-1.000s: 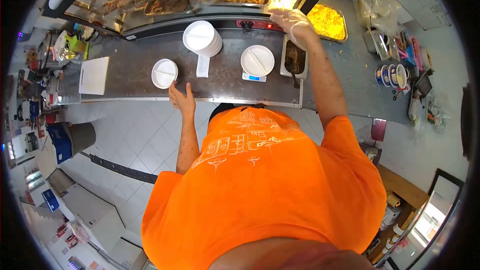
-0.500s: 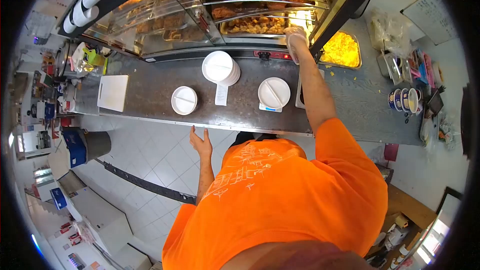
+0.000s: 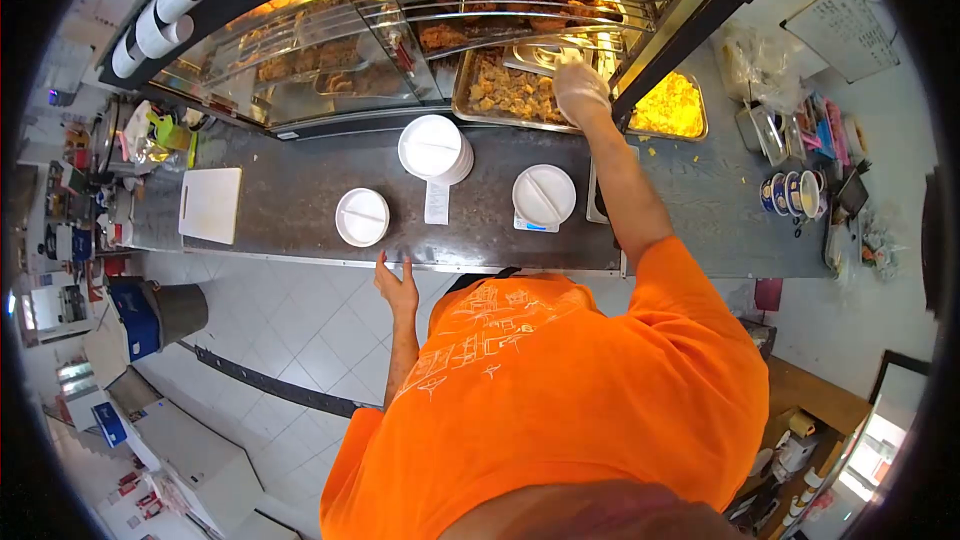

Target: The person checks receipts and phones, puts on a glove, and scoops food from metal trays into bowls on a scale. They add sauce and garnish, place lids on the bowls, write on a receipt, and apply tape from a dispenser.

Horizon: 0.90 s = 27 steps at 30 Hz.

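My right hand, in a clear glove, reaches into the lit display cabinet. It is over the right end of a metal tray of chopped food and beside a smaller shiny metal pan. Its fingers are too blurred to read. My left hand hangs by the counter's front edge with thumb and fingers apart, holding nothing. On the counter are a stack of white divided bowls, a single white bowl and another bowl on a small scale.
A paper slip lies by the stack. At the left is a white cutting board. A tray of yellow food sits right of the cabinet, with rolls of tape farther right. Cabinet frame and glass door border my right hand.
The tray of chopped food has come forward towards the cabinet's front edge, and the smaller metal pan now shows behind it. My right hand has shifted slightly left. My left hand stays open.
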Motion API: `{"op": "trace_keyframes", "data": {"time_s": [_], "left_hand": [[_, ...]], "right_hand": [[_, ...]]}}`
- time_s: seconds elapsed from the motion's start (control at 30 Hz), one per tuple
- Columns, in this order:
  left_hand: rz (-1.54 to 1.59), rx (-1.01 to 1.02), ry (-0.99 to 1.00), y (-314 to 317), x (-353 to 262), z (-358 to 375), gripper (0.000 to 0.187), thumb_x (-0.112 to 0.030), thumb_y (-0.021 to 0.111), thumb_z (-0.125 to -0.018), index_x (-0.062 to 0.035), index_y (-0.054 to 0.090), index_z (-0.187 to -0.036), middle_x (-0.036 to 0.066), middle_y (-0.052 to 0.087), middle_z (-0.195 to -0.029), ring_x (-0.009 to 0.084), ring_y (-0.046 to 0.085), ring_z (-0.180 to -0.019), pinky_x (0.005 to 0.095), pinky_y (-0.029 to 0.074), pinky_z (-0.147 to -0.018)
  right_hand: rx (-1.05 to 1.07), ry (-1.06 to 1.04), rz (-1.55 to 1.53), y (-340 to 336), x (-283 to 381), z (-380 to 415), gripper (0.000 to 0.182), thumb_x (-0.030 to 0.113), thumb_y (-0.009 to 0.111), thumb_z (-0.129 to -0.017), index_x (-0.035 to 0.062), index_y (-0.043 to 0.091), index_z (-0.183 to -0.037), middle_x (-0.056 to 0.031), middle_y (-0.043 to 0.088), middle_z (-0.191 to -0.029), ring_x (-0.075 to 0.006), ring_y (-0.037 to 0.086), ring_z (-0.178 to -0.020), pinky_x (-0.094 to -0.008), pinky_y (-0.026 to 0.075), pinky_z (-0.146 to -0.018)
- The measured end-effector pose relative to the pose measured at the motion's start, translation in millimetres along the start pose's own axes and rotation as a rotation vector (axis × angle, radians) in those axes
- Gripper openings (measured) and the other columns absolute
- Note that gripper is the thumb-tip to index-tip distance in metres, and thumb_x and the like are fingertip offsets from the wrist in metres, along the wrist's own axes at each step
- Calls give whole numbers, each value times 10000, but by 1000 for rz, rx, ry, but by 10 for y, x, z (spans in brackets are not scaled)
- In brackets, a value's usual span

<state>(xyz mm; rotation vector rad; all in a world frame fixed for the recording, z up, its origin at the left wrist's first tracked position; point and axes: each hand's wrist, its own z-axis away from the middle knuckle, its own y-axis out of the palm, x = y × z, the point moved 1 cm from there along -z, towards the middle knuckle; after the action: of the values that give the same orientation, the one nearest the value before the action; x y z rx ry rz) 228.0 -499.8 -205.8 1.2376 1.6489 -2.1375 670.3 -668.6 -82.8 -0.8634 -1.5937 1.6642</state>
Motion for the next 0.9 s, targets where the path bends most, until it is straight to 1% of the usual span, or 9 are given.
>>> {"op": "trace_keyframes", "data": {"time_s": [0.2, 0.27, 0.33, 0.4, 0.47, 0.53, 0.67, 0.73, 0.9], "left_hand": [[8, 15, 63, -99, 5, -82, 578, -300, 623, -850, -29, 396, -1308, 173, 467, -1271, 340, 373, -1198, 442, 275, -1020], [-5, 23, 55, -121, 138, -61, 575, -296, 622, -851, -25, 399, -1307, 175, 466, -1277, 338, 369, -1208, 439, 273, -1024], [-3, 51, 69, -93, 166, -85, 572, -292, 621, -852, -21, 401, -1306, 176, 464, -1282, 335, 365, -1218, 436, 271, -1028], [17, 46, 64, -104, 224, -73, 565, -283, 620, -854, -10, 408, -1301, 179, 455, -1298, 336, 360, -1232, 429, 269, -1033], [5, 79, 81, -91, 256, -66, 564, -282, 621, -854, -7, 410, -1299, 181, 463, -1288, 336, 372, -1223, 429, 269, -1033], [-18, 67, 77, -53, 263, -64, 562, -279, 623, -853, -2, 414, -1295, 186, 480, -1268, 335, 396, -1204, 427, 269, -1031], [-16, 105, 77, 38, 243, -35, 558, -270, 630, -848, 0, 420, -1289, 188, 485, -1265, 334, 407, -1196, 425, 271, -1027], [-29, 122, 111, 119, 247, -33, 547, -271, 630, -848, 6, 432, -1277, 191, 495, -1253, 336, 423, -1186, 420, 284, -1018], [-52, 182, 205, 247, 211, -92, 535, -289, 621, -856, 17, 446, -1259, 205, 511, -1232, 351, 462, -1143, 420, 306, -1000]], "right_hand": [[17, 182, -137, 176, -5, -654, 254, 144, 471, -842, 48, 675, -959, -145, 662, -993, -280, 638, -939, -379, 515, -780], [162, 29, -53, -43, 11, -532, 252, 127, 527, -800, 60, 670, -995, -146, 666, -991, -297, 633, -960, -384, 515, -796], [77, -109, 24, 111, 13, -360, 220, 130, 552, -775, 62, 707, -917, -176, 671, -945, -310, 653, -912, -400, 528, -756], [233, -214, 227, -488, 157, 227, 214, 132, 574, -758, 75, 713, -909, -171, 672, -943, -295, 659, -893, -401, 529, -745], [321, -66, -25, -753, 93, 717, 202, 169, 580, -761, 61, 709, -874, -173, 668, -933, -303, 659, -859, -401, 524, -734], [81, 151, -333, -703, -202, 1268, 289, 288, 536, -818, 39, 683, -820, -184, 658, -848, -324, 646, -788, -419, 510, -704], [254, 184, -46, 205, -1469, 1938, 334, 324, 506, -870, 32, 666, -906, -218, 636, -932, -384, 612, -866, -447, 477, -770], [228, 708, -156, 230, -1856, 2230, 294, 268, 531, -854, 25, 668, -946, -215, 632, -988, -358, 620, -930, -443, 478, -792], [378, 957, -224, 711, -2837, 2242, 249, 163, 589, -787, 49, 675, -992, -185, 637, -1052, -315, 618, -1011, -402, 488, -835]]}}
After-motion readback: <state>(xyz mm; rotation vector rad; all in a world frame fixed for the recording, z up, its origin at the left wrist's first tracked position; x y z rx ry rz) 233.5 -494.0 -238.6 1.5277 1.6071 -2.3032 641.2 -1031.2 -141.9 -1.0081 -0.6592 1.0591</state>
